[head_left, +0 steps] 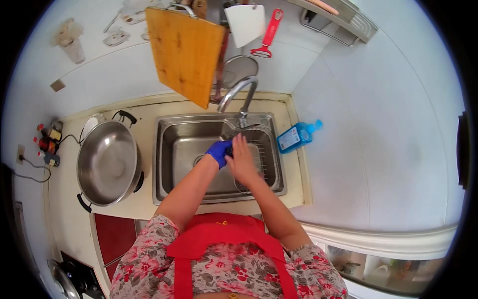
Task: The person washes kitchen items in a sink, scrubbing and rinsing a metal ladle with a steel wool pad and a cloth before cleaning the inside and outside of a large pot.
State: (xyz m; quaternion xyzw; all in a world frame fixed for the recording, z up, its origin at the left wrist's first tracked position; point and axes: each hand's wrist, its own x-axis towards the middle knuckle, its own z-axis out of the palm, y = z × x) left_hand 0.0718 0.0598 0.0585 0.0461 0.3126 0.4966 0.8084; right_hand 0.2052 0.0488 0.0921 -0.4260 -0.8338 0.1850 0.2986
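Note:
Over the steel sink (pixel 181 187), my two hands are close together. A blue glove covers my left hand (pixel 219 152); its fingers are curled near something dark that I cannot make out. Bare and with its fingers stretched out, my right hand (pixel 242 162) lies just beside the glove. The chrome faucet (pixel 247 94) curves above the sink, behind my hands. Beneath my right hand, a wire rack (pixel 260 159) shows in the right part of the sink. What lies between my palms is hidden.
A large steel pot (pixel 108 164) stands on the counter left of the sink. Right of it is a blue soap bottle (pixel 295 138). A wooden cutting board (pixel 184 52) and a red peeler (pixel 271 32) hang on the wall. Small bottles (pixel 48 145) stand far left.

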